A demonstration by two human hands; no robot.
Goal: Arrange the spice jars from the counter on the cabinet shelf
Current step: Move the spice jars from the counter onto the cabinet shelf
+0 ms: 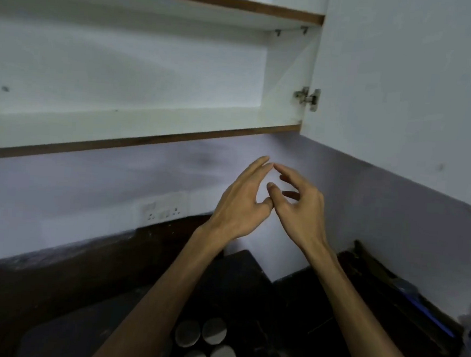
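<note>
Spice jars (206, 343) stand in a tight cluster on the dark bench (289, 307), at about 6 o'clock in the view, partly hidden behind the left forearm. Only their lids show: round, flat, pale grey discs, touching or almost touching one another; I count four clearly and perhaps a fifth at the bottom edge. The bodies are not visible, so I cannot say if they are glass or what is inside.

Both hands are raised above the bench, near the centre, and both are empty. The left hand (241, 203) has its fingers straight and held together, pointing to about 1 o'clock. The right hand (299, 202) is loosely curled, fingers spread a little, and its fingertips almost meet those of the left (the thumbs seem to touch, but this is blurred).

The cabinet shelf (137, 124) lies at 11 o'clock, white with a brown front edge, bare in the part that shows; the cabinet door (402, 87) hangs open at 1 o'clock.

The step in hand is, I judge, to go down for the first jars. It would be good to take an outer jar of the cluster first, gripping the body below the lid and not the lid alone, because a loose lid may come off. On the shelf, begin at the back or at one end, so later jars do not push the earlier ones. Keep the elbow clear of the open door.
</note>
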